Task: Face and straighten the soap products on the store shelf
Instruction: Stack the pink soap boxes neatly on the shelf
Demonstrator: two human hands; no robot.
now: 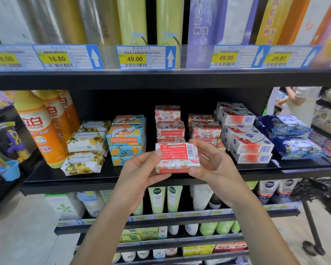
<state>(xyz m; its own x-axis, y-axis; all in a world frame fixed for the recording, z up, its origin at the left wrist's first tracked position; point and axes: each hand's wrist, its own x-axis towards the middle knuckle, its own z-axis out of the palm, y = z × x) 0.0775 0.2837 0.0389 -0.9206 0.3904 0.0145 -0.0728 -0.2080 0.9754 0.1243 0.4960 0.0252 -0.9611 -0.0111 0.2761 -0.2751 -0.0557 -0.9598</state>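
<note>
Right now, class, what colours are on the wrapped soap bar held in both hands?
The rectangular paper-wrapped soap bar is red, pink and white; head view.

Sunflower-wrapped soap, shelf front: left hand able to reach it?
Probably yes: nothing stands before the sunflower-wrapped soap, but the left hand grips the red soap bar with the right hand.

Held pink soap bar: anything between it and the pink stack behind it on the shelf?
Nothing visible. The left hand and right hand hold the pink soap bar directly in front of the pink stack; the shelf spot right behind the bar is hidden.
</note>
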